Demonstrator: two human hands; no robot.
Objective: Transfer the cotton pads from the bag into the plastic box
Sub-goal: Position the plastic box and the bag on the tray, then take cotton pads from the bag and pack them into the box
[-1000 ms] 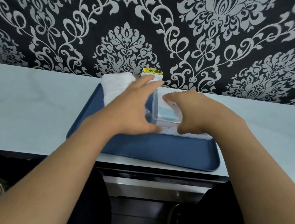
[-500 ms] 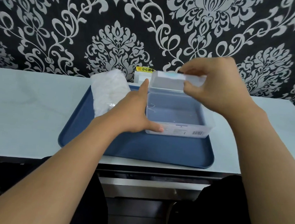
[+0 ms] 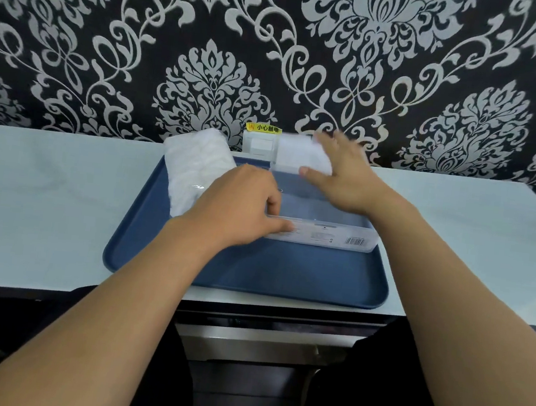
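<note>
A person's two bare hands work over a dark blue plastic tray [image 3: 251, 274] on a pale table [image 3: 43, 197]. The left hand [image 3: 236, 209] grips the near left corner of a clear rectangular plastic box [image 3: 323, 234], thumb along the front wall and fingers curled over the rim. The box looks empty; its blue floor shows through. Just beyond it, the right hand [image 3: 343, 178] holds the clear flat lid [image 3: 301, 158], thumb under its near edge, fingers spread over its top and blurred, at the far edge of the tray. To the left of the left hand, partly hidden behind it, lies the clear plastic bag of white cotton pads [image 3: 194, 167], touched by neither hand; I cannot tell whether it is sealed. Behind the lid, a small white wall fitting with a yellow warning sticker [image 3: 263, 128] meets black-and-silver patterned wallpaper [image 3: 213, 29].

The task seems barely begun: the box is open, and no pad is in it. Setting the lid aside, opening the bag and moving the pads all remain.
</note>
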